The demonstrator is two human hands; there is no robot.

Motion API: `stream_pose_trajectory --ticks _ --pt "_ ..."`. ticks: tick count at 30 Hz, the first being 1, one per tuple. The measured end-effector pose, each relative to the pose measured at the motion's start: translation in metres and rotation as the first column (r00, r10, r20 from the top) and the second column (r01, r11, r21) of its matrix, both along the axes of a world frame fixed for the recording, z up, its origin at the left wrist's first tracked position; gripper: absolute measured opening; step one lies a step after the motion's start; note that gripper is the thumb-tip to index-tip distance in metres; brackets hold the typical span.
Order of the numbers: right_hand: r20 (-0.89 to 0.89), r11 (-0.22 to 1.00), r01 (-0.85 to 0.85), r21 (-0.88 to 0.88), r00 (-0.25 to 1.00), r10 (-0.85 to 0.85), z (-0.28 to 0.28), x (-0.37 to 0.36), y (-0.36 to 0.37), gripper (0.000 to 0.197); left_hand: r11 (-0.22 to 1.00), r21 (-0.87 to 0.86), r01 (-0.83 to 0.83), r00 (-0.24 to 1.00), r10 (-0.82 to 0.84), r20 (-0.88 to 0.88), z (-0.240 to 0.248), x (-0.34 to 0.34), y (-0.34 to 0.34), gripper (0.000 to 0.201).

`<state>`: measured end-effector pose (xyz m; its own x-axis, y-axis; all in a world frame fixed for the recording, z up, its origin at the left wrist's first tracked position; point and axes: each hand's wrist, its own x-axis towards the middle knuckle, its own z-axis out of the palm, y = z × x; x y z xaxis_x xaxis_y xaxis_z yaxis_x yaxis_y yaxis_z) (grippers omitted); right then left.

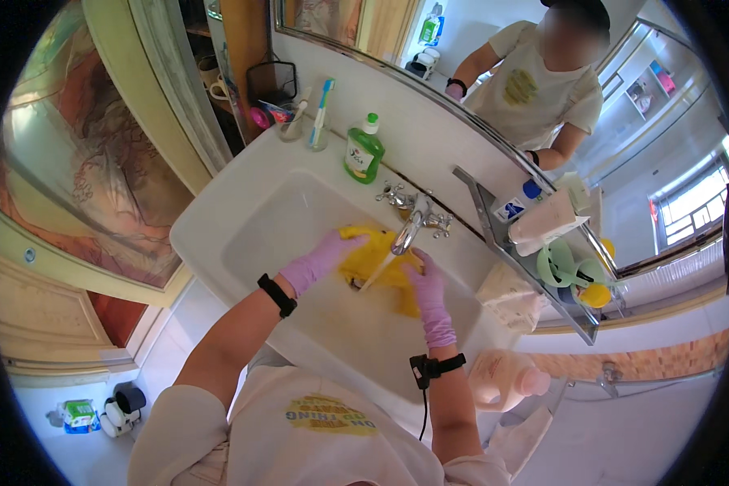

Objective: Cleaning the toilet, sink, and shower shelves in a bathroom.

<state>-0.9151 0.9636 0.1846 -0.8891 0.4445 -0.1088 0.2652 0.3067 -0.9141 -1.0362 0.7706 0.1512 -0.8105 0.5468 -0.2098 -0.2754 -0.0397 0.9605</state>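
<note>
In the head view, we locate the yellow cloth (373,256) inside the white sink (247,223), under the running faucet (413,223), the gloved left hand (320,261) gripping its left side and the gloved right hand (427,285) its right. We note working room between the left hand and the sink's left rim, while the spout overhangs between the hands. We cannot see the cloth's underside; exact finger placement is hard to make out, and the left forearm (231,336) crosses the near rim.
</note>
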Motion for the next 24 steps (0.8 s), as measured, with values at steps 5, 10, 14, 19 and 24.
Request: stream_pose_trajectory --ticks 5,10,14,19,24 --pt "0.051 0.977 -0.195 -0.086 0.979 0.2 -0.023 -0.007 -0.011 0.044 0.981 -0.147 0.125 0.959 -0.158 -0.235 0.018 0.026 0.037 0.049" --pt "0.076 0.267 0.108 -0.958 0.989 -0.128 -0.019 -0.014 -0.013 0.043 0.839 -0.534 0.103 0.694 -0.446 -0.566 0.004 0.052 0.035 0.076" --pt "0.05 0.149 0.067 -0.987 0.992 -0.117 0.003 -0.011 -0.005 0.043 0.712 -0.612 0.344 0.794 -0.568 -0.215 -0.012 0.05 0.034 0.069" --pt "-0.05 0.49 0.017 -0.872 0.991 -0.124 0.017 0.0 0.019 0.046 0.855 -0.518 0.037 0.96 -0.174 -0.219 -0.019 0.04 0.041 0.048" --pt "0.201 0.892 -0.037 0.451 0.978 -0.062 0.021 -0.008 0.04 0.048 0.824 -0.509 -0.25 0.883 -0.022 -0.468 -0.043 0.028 0.043 0.045"
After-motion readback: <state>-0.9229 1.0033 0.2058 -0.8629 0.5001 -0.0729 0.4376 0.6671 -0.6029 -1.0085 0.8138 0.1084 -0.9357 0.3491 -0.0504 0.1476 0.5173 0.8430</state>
